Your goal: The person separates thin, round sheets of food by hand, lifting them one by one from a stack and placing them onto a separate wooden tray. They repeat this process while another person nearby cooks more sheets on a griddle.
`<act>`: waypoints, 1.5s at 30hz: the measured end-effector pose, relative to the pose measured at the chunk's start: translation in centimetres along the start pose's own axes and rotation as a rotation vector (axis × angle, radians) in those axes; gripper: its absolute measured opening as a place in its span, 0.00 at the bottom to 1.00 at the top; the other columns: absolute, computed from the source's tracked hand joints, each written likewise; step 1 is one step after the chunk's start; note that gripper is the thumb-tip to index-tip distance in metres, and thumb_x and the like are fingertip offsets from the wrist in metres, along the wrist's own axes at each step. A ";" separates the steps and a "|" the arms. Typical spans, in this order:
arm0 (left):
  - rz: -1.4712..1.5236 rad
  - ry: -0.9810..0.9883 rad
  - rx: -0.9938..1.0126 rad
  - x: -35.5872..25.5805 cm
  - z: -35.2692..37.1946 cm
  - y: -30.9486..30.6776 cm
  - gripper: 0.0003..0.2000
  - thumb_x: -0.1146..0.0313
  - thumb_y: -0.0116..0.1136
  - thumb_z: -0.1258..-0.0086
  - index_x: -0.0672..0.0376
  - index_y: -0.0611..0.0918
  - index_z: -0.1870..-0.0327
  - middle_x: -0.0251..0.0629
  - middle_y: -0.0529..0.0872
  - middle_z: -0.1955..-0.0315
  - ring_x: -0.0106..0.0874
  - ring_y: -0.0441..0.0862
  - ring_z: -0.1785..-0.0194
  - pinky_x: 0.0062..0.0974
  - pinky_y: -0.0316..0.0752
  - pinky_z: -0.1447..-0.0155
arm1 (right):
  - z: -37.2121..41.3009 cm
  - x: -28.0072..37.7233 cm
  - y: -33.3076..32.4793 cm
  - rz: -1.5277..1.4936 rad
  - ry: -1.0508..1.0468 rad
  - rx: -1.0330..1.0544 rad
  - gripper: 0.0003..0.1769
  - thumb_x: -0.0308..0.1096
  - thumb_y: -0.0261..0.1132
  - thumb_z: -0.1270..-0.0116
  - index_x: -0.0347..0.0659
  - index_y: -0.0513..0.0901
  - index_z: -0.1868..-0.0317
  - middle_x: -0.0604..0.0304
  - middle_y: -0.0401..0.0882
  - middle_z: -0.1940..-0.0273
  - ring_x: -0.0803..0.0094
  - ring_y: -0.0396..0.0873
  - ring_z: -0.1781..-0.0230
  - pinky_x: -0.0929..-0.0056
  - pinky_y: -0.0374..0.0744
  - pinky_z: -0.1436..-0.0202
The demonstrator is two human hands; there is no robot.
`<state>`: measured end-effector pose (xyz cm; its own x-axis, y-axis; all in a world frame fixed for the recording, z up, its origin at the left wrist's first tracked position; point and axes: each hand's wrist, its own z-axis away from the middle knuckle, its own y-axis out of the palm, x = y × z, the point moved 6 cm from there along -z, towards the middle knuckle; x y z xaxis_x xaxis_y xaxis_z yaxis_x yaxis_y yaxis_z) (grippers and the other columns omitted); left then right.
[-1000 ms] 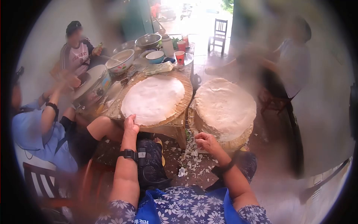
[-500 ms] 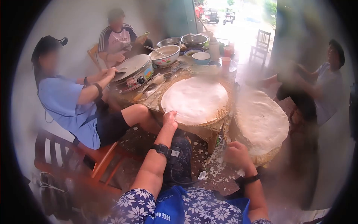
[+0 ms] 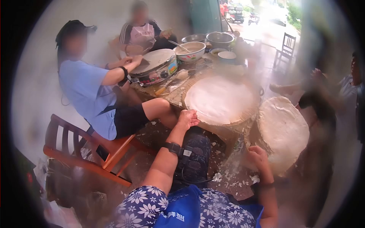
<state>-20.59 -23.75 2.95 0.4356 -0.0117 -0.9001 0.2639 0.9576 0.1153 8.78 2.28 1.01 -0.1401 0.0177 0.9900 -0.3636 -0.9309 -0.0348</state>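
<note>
A stack of thin round white pancake sheets lies on a woven round tray at the table's near end. At its near left edge is my left hand, fingers bent together; whether they pinch a sheet's edge I cannot make out. To the right, a second pile of round pancake sheets sits lower, beside the table. My right hand is at that pile's near left side, with curled fingers. What it holds, if anything, is hidden by blur.
A person in a blue shirt works a scraper on a round griddle. Another person sits behind it; a blurred one is at far right. Bowls stand farther back. An orange-brown chair is at left; white scraps litter the floor.
The view has swung left, so the scene sits farther right. My left hand's fingers look less tightly fisted at the sheet's edge. My right hand stays by the second pile, fingers curled.
</note>
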 end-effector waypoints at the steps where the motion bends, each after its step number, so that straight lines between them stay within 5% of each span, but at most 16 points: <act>1: -0.025 0.009 0.015 0.0 0.2 -0.3 0.09 0.65 0.57 0.37 0.60 0.77 0.62 0.37 0.80 0.71 0.34 0.81 0.72 0.33 0.80 0.68 | 0.0 0.1 0.1 0.003 -0.033 0.014 0.10 0.31 0.59 0.38 0.36 0.79 0.59 0.65 0.78 0.72 0.79 0.77 0.74 0.81 0.75 0.74; 4: -0.005 0.023 -0.031 0.5 0.1 -0.5 0.07 0.66 0.56 0.38 0.60 0.78 0.63 0.34 0.80 0.76 0.32 0.80 0.78 0.28 0.78 0.74 | -0.3 -0.3 0.1 0.012 0.014 -0.001 0.11 0.33 0.60 0.39 0.35 0.78 0.59 0.64 0.77 0.72 0.79 0.76 0.75 0.81 0.75 0.75; 23: 0.131 0.088 -0.184 1.7 1.8 -2.7 0.07 0.65 0.58 0.37 0.56 0.76 0.64 0.31 0.80 0.77 0.29 0.80 0.78 0.27 0.76 0.75 | 0.1 0.4 0.3 0.008 0.037 -0.037 0.11 0.33 0.60 0.39 0.35 0.78 0.59 0.66 0.76 0.73 0.80 0.76 0.75 0.81 0.75 0.74; 33: 0.176 0.171 0.464 -2.8 7.9 7.6 0.03 0.68 0.55 0.33 0.55 0.79 0.62 0.29 0.81 0.75 0.25 0.80 0.75 0.21 0.74 0.69 | -0.3 -0.6 0.2 -0.028 0.043 -0.011 0.10 0.32 0.60 0.39 0.36 0.79 0.59 0.65 0.78 0.72 0.80 0.76 0.74 0.80 0.76 0.73; 37: 0.059 0.090 0.658 -0.2 9.2 13.4 0.05 0.67 0.56 0.33 0.56 0.79 0.60 0.28 0.81 0.71 0.22 0.80 0.73 0.20 0.76 0.67 | -0.1 0.2 -0.4 0.166 -0.114 -0.018 0.10 0.31 0.61 0.39 0.36 0.80 0.59 0.65 0.79 0.70 0.79 0.76 0.72 0.78 0.75 0.70; 40: -0.036 0.004 0.754 2.6 10.0 17.0 0.08 0.68 0.57 0.33 0.57 0.78 0.56 0.29 0.81 0.66 0.22 0.80 0.66 0.21 0.77 0.61 | 0.2 -0.2 -0.9 0.037 0.088 -0.067 0.11 0.31 0.61 0.39 0.36 0.80 0.58 0.66 0.79 0.70 0.80 0.75 0.72 0.79 0.75 0.68; 45: -0.159 0.035 0.894 5.8 9.7 21.7 0.14 0.67 0.58 0.34 0.57 0.75 0.49 0.30 0.78 0.57 0.21 0.77 0.58 0.21 0.74 0.55 | 0.5 -0.7 -1.9 0.104 0.136 -0.106 0.13 0.32 0.61 0.39 0.36 0.80 0.55 0.64 0.79 0.70 0.79 0.75 0.72 0.79 0.75 0.68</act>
<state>-3.98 -5.87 4.33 0.3145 -0.1024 -0.9437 0.8945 0.3646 0.2585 10.04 3.84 0.44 -0.3022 -0.0206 0.9530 -0.4348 -0.8867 -0.1571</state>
